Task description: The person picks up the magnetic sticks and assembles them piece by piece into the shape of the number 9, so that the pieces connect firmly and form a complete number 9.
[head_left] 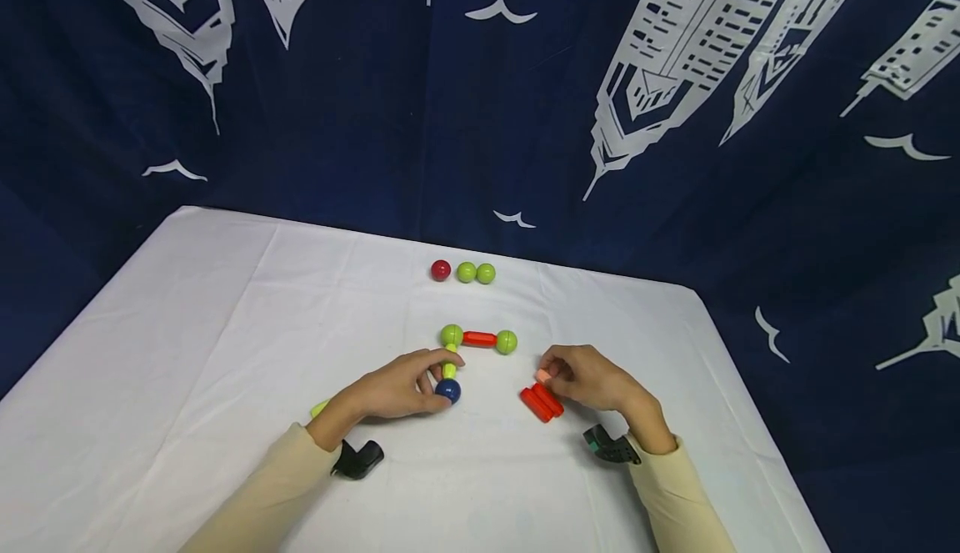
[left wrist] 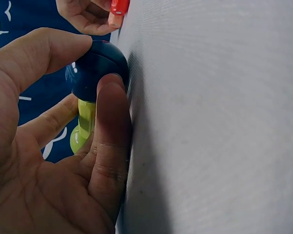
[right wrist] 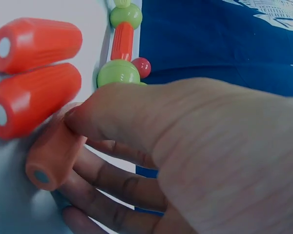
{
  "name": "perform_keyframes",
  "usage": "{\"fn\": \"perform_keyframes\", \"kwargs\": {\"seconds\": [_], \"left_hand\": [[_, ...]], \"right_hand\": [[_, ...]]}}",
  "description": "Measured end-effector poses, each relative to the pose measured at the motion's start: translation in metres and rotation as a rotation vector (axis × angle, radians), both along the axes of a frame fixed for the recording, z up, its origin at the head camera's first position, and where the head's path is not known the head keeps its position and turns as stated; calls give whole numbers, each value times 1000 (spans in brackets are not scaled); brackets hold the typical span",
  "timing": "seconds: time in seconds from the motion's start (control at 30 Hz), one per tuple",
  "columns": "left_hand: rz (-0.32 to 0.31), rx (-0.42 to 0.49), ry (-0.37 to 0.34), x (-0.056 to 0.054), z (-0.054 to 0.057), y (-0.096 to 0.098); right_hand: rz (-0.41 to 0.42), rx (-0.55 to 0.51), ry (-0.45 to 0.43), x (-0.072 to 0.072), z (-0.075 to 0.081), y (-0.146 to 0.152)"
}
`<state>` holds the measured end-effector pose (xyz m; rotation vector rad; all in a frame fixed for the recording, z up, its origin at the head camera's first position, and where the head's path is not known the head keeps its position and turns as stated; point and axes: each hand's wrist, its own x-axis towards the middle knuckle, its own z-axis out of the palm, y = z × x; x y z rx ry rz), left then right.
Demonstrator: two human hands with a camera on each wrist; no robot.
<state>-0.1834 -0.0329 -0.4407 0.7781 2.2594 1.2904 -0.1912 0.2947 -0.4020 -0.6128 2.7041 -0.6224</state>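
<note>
My left hand [head_left: 397, 386] holds a dark blue ball [head_left: 448, 392] between thumb and fingers, low on the white table. A yellow-green rod [head_left: 450, 369] joins that ball to a green ball [head_left: 452, 335]. From there a red rod [head_left: 479, 339] runs right to a second green ball [head_left: 506, 341]. To the right, my right hand [head_left: 588, 376] pinches a salmon-coloured rod [right wrist: 56, 153] between thumb and fingers; its end shows a round grey disc. Right beside it, two red rods [right wrist: 36, 45] lie side by side, with pale discs at their ends.
Toward the back of the table [head_left: 225, 303] sit a red ball [head_left: 441, 270] and two green balls [head_left: 467, 272]. Something yellow-green [head_left: 319, 408] lies partly hidden behind the left wrist. A dark blue printed cloth [head_left: 360, 144] hangs beyond the table's far edge.
</note>
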Motion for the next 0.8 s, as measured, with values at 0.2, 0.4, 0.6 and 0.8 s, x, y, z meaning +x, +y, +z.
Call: {"fn": "perform_keyframes", "kwargs": {"seconds": [0.2,0.4,0.6,0.8], "left_hand": [[-3,9,5,0,0,-1],[-7,6,-1,0,0,-2],[8,-10,-8,0,0,-2],[2,7,-1,0,0,-2]], "right_hand": [[-10,-25,81,1,1,-9],[46,-89,179,6,2,-19],[94,-111,215,11,5,-32],[113,-104,196,17,7,-44]]}}
